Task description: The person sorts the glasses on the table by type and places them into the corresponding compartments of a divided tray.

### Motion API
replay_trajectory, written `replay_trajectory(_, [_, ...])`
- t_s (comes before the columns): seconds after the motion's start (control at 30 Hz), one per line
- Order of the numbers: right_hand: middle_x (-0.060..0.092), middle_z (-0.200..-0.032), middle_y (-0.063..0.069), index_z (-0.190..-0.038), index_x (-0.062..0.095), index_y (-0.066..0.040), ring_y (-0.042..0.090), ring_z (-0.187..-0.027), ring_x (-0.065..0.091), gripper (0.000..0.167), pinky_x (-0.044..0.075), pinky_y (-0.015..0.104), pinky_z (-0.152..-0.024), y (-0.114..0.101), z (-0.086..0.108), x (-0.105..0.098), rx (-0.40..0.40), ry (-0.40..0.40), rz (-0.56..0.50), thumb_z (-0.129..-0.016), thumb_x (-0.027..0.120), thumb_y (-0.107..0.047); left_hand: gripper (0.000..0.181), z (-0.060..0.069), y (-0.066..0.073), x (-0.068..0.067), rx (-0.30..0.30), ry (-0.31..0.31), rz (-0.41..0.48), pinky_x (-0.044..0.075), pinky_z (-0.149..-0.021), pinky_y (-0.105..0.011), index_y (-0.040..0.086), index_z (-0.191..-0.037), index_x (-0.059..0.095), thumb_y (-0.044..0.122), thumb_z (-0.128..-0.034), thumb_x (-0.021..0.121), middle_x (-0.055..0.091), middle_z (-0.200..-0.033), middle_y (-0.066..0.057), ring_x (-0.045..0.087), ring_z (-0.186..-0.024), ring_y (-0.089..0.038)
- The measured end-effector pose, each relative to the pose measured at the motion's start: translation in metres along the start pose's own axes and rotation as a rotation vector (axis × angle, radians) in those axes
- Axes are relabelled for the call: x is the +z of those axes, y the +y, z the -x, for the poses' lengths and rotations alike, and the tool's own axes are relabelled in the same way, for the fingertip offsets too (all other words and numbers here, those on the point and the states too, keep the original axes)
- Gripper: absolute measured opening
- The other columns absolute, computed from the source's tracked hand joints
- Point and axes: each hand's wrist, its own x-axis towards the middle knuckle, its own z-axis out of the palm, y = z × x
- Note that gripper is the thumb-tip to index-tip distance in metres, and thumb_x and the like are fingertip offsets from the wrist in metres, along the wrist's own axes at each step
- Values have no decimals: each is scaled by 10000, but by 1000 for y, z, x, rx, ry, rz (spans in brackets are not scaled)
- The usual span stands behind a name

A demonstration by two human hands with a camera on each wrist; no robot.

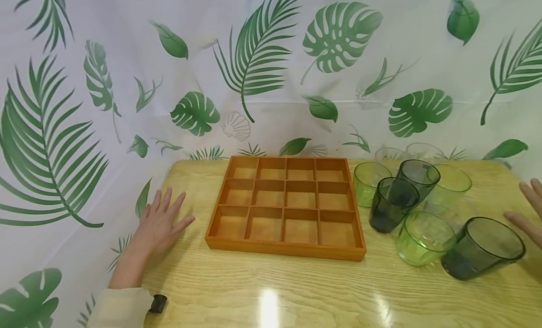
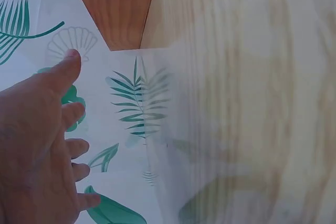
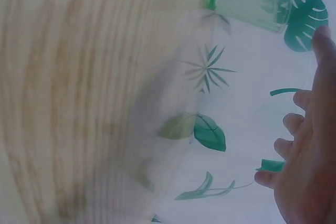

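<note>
A wooden tray (image 1: 285, 248) with several square compartments lies in the middle of the table, nothing inside them. To its left is my left hand (image 1: 158, 229), fingers straight and spread, touching no object. The left wrist view shows that hand (image 2: 37, 145) beside a corner of the tray (image 2: 118, 11). Right of the tray several glasses stand in a cluster: dark grey ones (image 1: 389, 208), green ones (image 1: 423, 248) and clear ones behind. My right hand (image 1: 529, 215), partly cut off by the frame edge, holds nothing. Its fingers are extended near the large grey glass (image 1: 474, 255).
The pale wood table (image 1: 211, 290) ends at the back against a white sheet (image 1: 271, 130) printed with green leaves, which also hangs on the left. A small black object (image 1: 158, 303) sits by the left sleeve (image 1: 120, 307). The glasses stand close together, some overlapping in view.
</note>
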Motion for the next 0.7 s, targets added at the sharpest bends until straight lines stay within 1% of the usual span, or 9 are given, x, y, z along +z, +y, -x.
replay_trajectory(0.07, [-9, -1717, 123, -1674, 90, -186, 351, -1571, -60, 776, -77, 598, -1222, 0, 1, 4, 228, -37, -95, -1083, 506, -469, 793, 0, 1, 1, 10, -6, 49, 106, -1158, -744, 61, -1648, 249, 561, -1069, 462, 67, -1680, -298, 4, -1533, -519])
replay_trajectory(0.17, [29, -1716, 77, -1674, 99, -204, 353, -1572, -11, 775, -41, 589, -1232, -1, 0, 4, 314, -28, -99, -1074, 549, -398, 783, 0, 3, 3, 20, -17, 146, 116, -1166, -731, 84, -1661, 207, 544, -1079, 454, 61, -1692, -269, -10, -1548, -477])
replay_trajectory(0.3, [144, -1688, 177, -1670, 171, -224, 506, -1524, 121, 696, 53, 694, -1194, -17, -3, -2, 328, 13, -142, -1085, 537, -311, 760, -1, 8, 6, 21, -24, 271, 127, -1154, -747, 107, -1670, 184, 479, -1085, 495, 56, -1705, -231, 11, -1555, -462])
replay_trajectory(0.33, [170, -1672, 225, -1668, 179, -224, 510, -1520, 136, 680, 64, 627, -1228, -22, -3, -3, 330, 27, -187, -1087, 530, -261, 752, -2, 10, 7, 23, -24, 298, 134, -1152, -749, 102, -1669, 185, 458, -1088, 504, 59, -1706, -230, 29, -1552, -467])
replay_trajectory(0.37, [188, -1666, 239, -1667, 190, -229, 449, -1539, 149, 671, 75, 540, -1254, -28, -4, -4, 329, 42, -229, -1086, 526, -221, 745, -3, 12, 8, 26, -24, 325, 143, -1152, -746, 96, -1667, 186, 438, -1090, 510, 62, -1706, -229, 48, -1550, -472])
replay_trajectory(0.43, [230, -1684, 124, -1664, 213, -234, 211, -1556, 191, 666, 112, 315, -1243, -37, -5, -4, 300, 77, -306, -1079, 515, -133, 731, -4, 15, 9, 36, -24, 369, 153, -1161, -731, 70, -1661, 193, 408, -1096, 511, 70, -1702, -238, 83, -1542, -483])
replay_trajectory(0.53, [235, -1643, -192, -1666, 233, -221, -173, -1369, 214, 670, 88, 39, -1033, -49, -8, -7, 230, 96, -366, -1071, 492, -54, 704, -6, 20, 13, 51, -14, 445, 175, -1183, -687, 51, -1655, 203, 353, -1102, 516, 117, -1694, -246, 137, -1535, -477])
replay_trajectory(0.6, [237, -1572, -325, -1663, 249, -226, -236, -1252, 265, 685, 113, 22, -1016, -55, -8, -10, 195, 92, -395, -1059, 494, -16, 693, -8, 22, 17, 56, -10, 501, 218, -1183, -665, 64, -1657, 207, 333, -1102, 522, 158, -1691, -232, 191, -1525, -472])
replay_trajectory(0.7, [311, -1547, -313, -1655, 282, -210, -204, -1240, 337, 693, 161, 11, -993, -59, -6, -12, 156, 68, -439, -1041, 496, 30, 681, -11, 27, 21, 49, -14, 591, 330, -1145, -638, 96, -1662, 216, 311, -1100, 534, 220, -1683, -206, 314, -1480, -470])
